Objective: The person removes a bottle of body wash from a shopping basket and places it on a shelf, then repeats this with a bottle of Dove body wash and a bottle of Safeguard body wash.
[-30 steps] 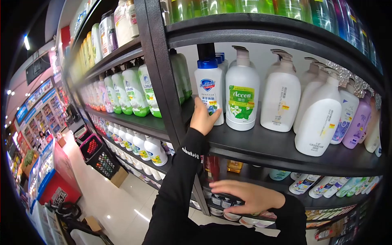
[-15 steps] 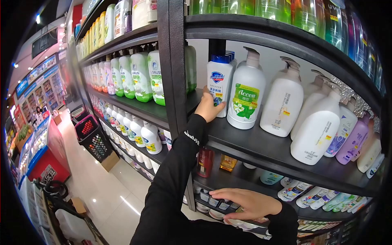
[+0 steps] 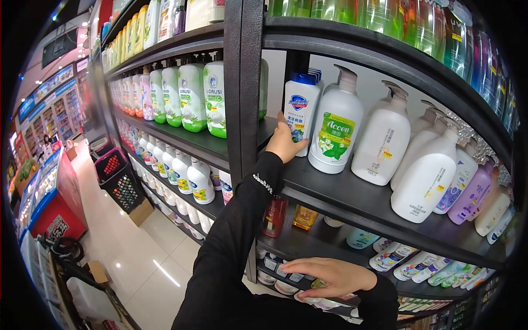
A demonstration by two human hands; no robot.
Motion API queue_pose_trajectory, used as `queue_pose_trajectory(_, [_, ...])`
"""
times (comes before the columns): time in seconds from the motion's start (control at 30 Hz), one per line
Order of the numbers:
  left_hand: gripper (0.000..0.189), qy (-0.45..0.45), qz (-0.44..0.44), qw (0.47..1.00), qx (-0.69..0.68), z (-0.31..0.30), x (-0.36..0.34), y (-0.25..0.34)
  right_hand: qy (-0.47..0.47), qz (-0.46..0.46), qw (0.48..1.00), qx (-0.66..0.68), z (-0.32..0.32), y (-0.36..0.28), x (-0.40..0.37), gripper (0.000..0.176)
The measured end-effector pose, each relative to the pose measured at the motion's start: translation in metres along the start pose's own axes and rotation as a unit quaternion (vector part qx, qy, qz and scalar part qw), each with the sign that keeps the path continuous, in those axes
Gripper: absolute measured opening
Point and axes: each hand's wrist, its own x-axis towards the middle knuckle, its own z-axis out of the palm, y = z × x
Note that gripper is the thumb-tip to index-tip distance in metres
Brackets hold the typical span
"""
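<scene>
My left hand (image 3: 286,140) reaches onto the middle shelf, its thumb and fingers around the lower part of a white Safeguard bottle (image 3: 300,104) with a blue cap. More blue-capped bottles stand behind that one. Just to the right is a white pump bottle with a green Accen label (image 3: 336,129). My right hand (image 3: 330,276) hovers in front of the lower shelves, fingers spread and holding nothing.
White pump bottles (image 3: 380,140) and a purple bottle (image 3: 470,192) stand farther right. A black shelf post (image 3: 242,82) separates green-and-white LORUSI bottles (image 3: 215,99) on the left. Baskets (image 3: 120,184) stand in the aisle; a person sits far back.
The view has shifted slightly, so the shelf post and left bottles appear a little farther right. My left hand stays at the Safeguard bottle, and my right hand remains low with its fingers spread.
</scene>
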Motion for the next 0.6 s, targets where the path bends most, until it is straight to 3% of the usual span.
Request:
queue_pose_trajectory(0.07, [0.087, 0.063, 0.012, 0.995, 0.074, 0.003, -0.002, 0.002, -0.004, -0.007, 1.000, -0.001, 0.000, -0.001, 0.001, 0.052])
queue_pose_trajectory(0.2, [0.086, 0.012, -0.031, 0.997, 0.071, -0.004, -0.001, 0.008, -0.018, -0.012, 1.000, 0.005, 0.000, -0.002, 0.004, 0.052])
queue_pose_trajectory(0.3, [0.083, 0.038, -0.042, 0.993, 0.106, -0.005, -0.005, 0.008, -0.014, -0.014, 1.000, -0.001, -0.001, -0.003, 0.003, 0.052])
queue_pose_trajectory(0.37, [0.082, 0.110, -0.009, 0.987, 0.113, -0.005, -0.007, 0.002, -0.009, -0.009, 1.000, -0.007, -0.001, -0.002, 0.002, 0.052])
queue_pose_trajectory(0.5, [0.079, 0.144, -0.065, 0.983, 0.093, -0.009, -0.013, 0.009, -0.016, -0.008, 1.000, 0.013, 0.001, 0.000, 0.003, 0.051])
queue_pose_trajectory(0.6, [0.080, 0.146, -0.051, 0.982, 0.103, -0.008, -0.013, 0.006, -0.020, -0.003, 1.000, 0.014, 0.003, 0.001, 0.004, 0.050])
